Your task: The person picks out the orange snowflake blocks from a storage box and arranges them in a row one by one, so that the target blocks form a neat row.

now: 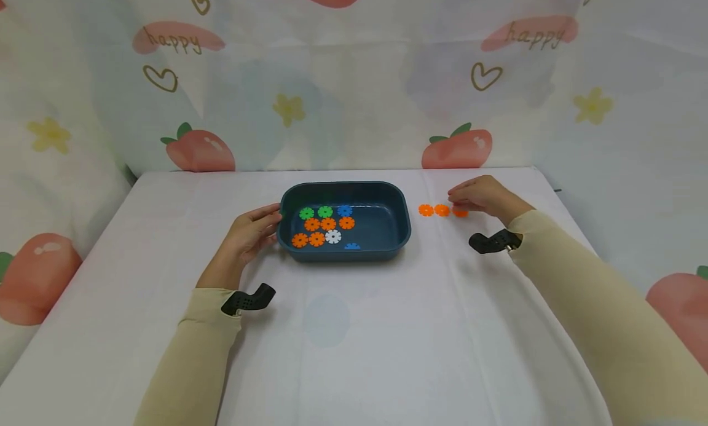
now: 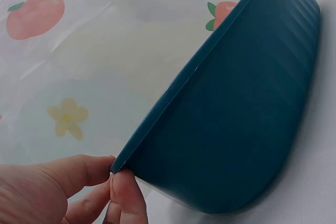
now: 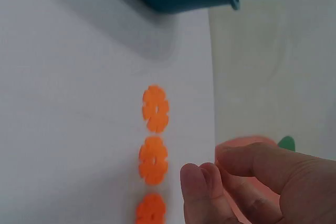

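My left hand (image 1: 249,235) pinches the left rim of a dark teal plastic basin (image 1: 381,252), thumb and fingers on the edge in the left wrist view. Inside the basin lie notched flower-shaped plastic discs: orange discs (image 1: 312,224), green discs (image 1: 325,211), blue discs (image 1: 345,211) and a white disc (image 1: 333,236). To the right of the basin, three orange discs (image 1: 426,210) lie in a row on the table. My right hand (image 1: 487,197) hovers over the rightmost orange disc (image 3: 150,211), fingers loosely bent, with nothing visible between thumb and fingertips.
A white cloth covers the table (image 1: 387,340). Behind it and along the sides hangs a printed fabric backdrop (image 1: 354,106) with fruit and flowers. A black device (image 1: 249,298) is strapped at the left wrist, another black device (image 1: 494,241) at the right.
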Available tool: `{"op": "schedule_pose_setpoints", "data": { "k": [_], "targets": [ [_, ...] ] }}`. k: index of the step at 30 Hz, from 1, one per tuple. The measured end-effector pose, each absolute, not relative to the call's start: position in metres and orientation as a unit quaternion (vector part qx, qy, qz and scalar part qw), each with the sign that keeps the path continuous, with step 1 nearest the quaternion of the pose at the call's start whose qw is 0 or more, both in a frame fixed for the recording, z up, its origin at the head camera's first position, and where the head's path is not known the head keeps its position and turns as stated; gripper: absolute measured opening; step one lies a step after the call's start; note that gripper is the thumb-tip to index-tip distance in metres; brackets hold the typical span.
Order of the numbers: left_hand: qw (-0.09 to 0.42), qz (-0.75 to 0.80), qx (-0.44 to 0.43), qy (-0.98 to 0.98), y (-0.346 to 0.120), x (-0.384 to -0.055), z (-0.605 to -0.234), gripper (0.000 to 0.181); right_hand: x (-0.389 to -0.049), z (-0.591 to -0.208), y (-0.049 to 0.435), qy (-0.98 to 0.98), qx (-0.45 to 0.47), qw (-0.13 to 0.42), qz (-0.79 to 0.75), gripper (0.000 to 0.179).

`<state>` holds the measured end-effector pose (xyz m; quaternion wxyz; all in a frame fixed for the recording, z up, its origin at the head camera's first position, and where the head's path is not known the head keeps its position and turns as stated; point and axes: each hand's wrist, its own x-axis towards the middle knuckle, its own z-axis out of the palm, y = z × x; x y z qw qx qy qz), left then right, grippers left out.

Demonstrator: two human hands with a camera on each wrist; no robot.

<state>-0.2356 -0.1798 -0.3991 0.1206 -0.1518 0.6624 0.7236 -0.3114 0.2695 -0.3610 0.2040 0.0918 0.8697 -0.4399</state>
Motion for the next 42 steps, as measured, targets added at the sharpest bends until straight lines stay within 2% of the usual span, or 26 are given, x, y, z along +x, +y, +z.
{"op": "schedule_pose_setpoints", "data": {
  "k": [8, 15, 28, 42],
  "targets": [
    [0.118, 0.727, -0.148, 0.66, -0.18, -0.235, -0.4, 0.046, -0.304, -0.337, 0.214, 0.872, 0.038, 0.177, -0.454, 0.043],
    [0.118, 0.727, -0.149, 0.66, -0.179, -0.235, -0.399, 0.045, -0.301, -0.33, 0.175, 0.859, -0.004, 0.202, -0.471, 0.038],
    [0.121, 0.723, -0.147, 0.664, -0.18, -0.235, -0.398, 0.046, -0.297, -0.343, 0.12, 0.826, 0.005, 0.229, -0.516, 0.035],
    [0.12, 0.726, -0.141, 0.662, -0.18, -0.234, -0.4, 0.047, -0.299, -0.37, 0.099, 0.831, 0.033, 0.238, -0.502, 0.036]
  ]
}}
